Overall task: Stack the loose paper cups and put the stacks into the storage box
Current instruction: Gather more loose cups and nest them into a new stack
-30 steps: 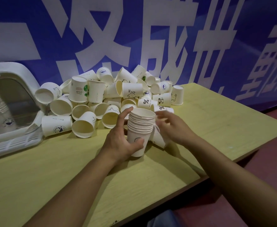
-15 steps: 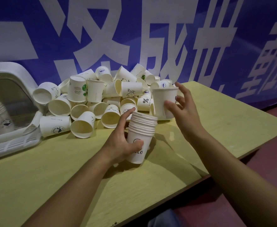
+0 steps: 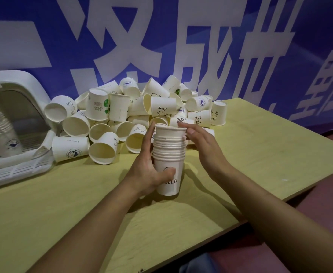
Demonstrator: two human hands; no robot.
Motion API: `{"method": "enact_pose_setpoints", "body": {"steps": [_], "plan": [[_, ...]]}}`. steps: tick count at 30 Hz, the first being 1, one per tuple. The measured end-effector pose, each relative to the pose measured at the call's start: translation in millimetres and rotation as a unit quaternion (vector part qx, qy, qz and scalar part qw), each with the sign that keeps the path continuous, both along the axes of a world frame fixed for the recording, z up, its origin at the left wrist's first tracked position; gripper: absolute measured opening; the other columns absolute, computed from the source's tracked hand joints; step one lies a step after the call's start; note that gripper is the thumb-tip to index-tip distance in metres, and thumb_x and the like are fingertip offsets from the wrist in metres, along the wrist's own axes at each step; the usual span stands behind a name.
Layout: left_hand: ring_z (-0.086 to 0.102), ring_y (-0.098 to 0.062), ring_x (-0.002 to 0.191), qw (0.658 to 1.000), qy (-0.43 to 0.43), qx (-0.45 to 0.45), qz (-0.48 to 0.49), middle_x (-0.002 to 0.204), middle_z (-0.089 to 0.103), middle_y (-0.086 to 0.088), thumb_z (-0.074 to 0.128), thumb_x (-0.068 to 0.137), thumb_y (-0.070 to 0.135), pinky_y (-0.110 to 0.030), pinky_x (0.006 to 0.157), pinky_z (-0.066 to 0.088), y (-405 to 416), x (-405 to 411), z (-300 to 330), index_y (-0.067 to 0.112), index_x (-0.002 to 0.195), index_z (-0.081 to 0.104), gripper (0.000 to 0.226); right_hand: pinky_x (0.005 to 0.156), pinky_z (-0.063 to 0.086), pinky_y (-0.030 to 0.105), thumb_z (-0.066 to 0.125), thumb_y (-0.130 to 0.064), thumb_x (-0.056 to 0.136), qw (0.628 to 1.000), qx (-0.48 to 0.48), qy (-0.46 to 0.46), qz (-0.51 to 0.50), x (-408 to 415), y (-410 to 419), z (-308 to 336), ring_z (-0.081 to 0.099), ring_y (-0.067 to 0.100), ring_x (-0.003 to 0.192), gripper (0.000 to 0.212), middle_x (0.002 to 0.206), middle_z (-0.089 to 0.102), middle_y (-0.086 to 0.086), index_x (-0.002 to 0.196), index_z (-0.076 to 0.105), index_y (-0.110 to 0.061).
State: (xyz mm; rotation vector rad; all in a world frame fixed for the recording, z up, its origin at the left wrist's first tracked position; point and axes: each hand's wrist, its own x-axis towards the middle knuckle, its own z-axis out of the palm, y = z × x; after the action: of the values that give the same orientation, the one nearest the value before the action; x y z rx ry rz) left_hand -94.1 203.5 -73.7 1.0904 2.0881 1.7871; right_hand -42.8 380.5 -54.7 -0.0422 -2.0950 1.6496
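Standing upright at the centre of the view: a tall stack of nested cream-white paper cups (image 3: pixel 169 154), smooth-walled, tapering downward, rolled rims banding the upper half in tight ridges, black lettering ending "ELLO" printed on the lowest cup. Sitting on a matte yellow-green wooden surface (image 3: pixel 260 154), base down.

Gripping the stack from 9 o'clock: the left hand (image 3: pixel 152 166), fingers (image 3: pixel 149 134) curling round the far side up toward the rims, thumb pressing across the printed front. Touching the top cup's rim from 3 o'clock: the right hand (image 3: pixel 203 146), its fingers (image 3: pixel 185 126) nearly straight and close together, lying along the rim rather than clasping it.

Lying behind the stack, from 10 to 1 o'clock: a heap of loose cream-white paper cups (image 3: pixel 122 119), tumbled on their sides and mouths, some showing pale hollow interiors, others carrying small cartoon prints of a panda, a whale, green leaves.

Sitting at 9 o'clock, well apart from the held stack: a white plastic storage box (image 3: pixel 18 168) with rounded corners and a ribbed, slatted front edge, holding another blurred stack of ridged paper cups (image 3: pixel 2 129) leaning inside.

Filling the background: a glossy blue banner (image 3: pixel 201 46) bearing large white characters.
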Motion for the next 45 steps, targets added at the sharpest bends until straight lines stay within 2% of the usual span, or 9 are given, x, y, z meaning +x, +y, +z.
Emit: {"method": "enact_pose_setpoints", "body": {"steps": [5,10,16,21,24,30,33,38,45], "plan": [[0.064,0.009,0.097,1.000,-0.010,-0.016,0.022,0.119,0.061,0.014,0.075,0.053,0.048,-0.009,0.076,0.051,-3,-7,-2,0.058,0.141,0.020,0.105,0.087,0.040,0.006,0.050,-0.032,0.098,0.988,0.156,0.004,-0.013,-5,31,1,0.050,0.002,0.120,0.031,0.132,0.058,-0.010,0.121,0.070,-0.029],[0.068,-0.011,0.104,0.998,-0.054,-0.004,0.026,0.124,0.064,-0.004,0.078,0.051,0.043,-0.040,0.089,0.059,-7,-18,-6,0.056,0.143,0.027,0.106,0.115,0.021,0.050,0.067,-0.036,0.086,0.860,0.475,-0.150,-0.111,-32,86,-18,0.023,0.021,0.144,0.075,0.156,0.034,-0.006,0.150,0.028,-0.048],[0.070,-0.009,0.103,0.991,-0.129,0.034,0.011,0.131,0.060,-0.004,0.084,0.050,0.037,-0.030,0.076,0.059,-7,-20,-9,0.051,0.149,0.025,0.116,0.105,0.031,0.046,0.069,-0.050,0.083,0.828,0.524,-0.125,-0.154,-39,89,-30,0.043,0.027,0.126,0.077,0.143,0.046,-0.001,0.149,0.028,-0.045],[0.069,-0.011,0.110,0.993,-0.117,0.024,0.013,0.133,0.060,-0.004,0.087,0.051,0.040,-0.027,0.080,0.058,-4,-16,-10,0.059,0.150,0.014,0.124,0.084,0.054,0.027,0.074,-0.034,0.087,0.978,0.161,0.017,-0.131,-32,56,4,0.059,0.010,0.105,0.076,0.127,0.053,-0.002,0.150,0.031,-0.039],[0.063,-0.013,0.120,0.998,-0.065,-0.012,0.025,0.138,0.057,0.001,0.087,0.053,0.045,-0.034,0.093,0.056,-4,-12,-6,0.069,0.146,0.007,0.125,0.086,0.059,0.036,0.067,-0.038,0.092,0.994,-0.041,0.059,-0.083,-31,26,37,0.061,0.016,0.110,0.070,0.130,0.052,0.002,0.148,0.026,-0.045],[0.048,0.007,0.113,0.993,0.029,-0.081,0.076,0.141,0.041,0.016,0.088,0.074,0.019,-0.028,0.095,0.048,-13,-8,18,0.070,0.136,-0.017,0.132,0.084,0.059,0.037,0.065,-0.044,0.091,0.999,-0.013,0.032,0.032,-28,-24,58,0.059,0.020,0.115,0.061,0.133,0.054,0.004,0.140,0.030,-0.052],[0.052,-0.001,0.120,0.991,0.046,-0.060,0.108,0.143,0.041,0.016,0.088,0.072,0.015,-0.039,0.099,0.049,-31,-14,20,0.073,0.137,-0.012,0.132,0.087,0.056,0.034,0.064,-0.037,0.094,0.999,-0.014,0.011,0.048,-30,-42,55,0.063,0.015,0.109,0.060,0.121,0.062,0.002,0.145,0.032,-0.039],[0.057,0.018,0.101,0.987,0.047,-0.071,0.134,0.124,0.050,0.032,0.088,0.073,0.016,-0.016,0.082,0.046,-63,-18,10,0.072,0.136,0.003,0.119,0.092,0.052,0.035,0.060,-0.040,0.095,0.998,-0.016,-0.006,0.053,-38,-72,39,0.059,0.011,0.111,0.063,0.128,0.057,-0.003,0.150,0.031,-0.035],[0.062,-0.004,0.109,0.982,0.039,-0.067,0.173,0.126,0.054,0.021,0.089,0.071,0.025,-0.032,0.088,0.053,-69,-14,-2,0.078,0.134,-0.008,0.126,0.089,0.055,0.027,0.063,-0.039,0.093,0.998,0.019,0.023,0.059,-45,-93,31,0.059,-0.005,0.107,0.057,0.124,0.055,-0.018,0.144,0.037,-0.038]]}}
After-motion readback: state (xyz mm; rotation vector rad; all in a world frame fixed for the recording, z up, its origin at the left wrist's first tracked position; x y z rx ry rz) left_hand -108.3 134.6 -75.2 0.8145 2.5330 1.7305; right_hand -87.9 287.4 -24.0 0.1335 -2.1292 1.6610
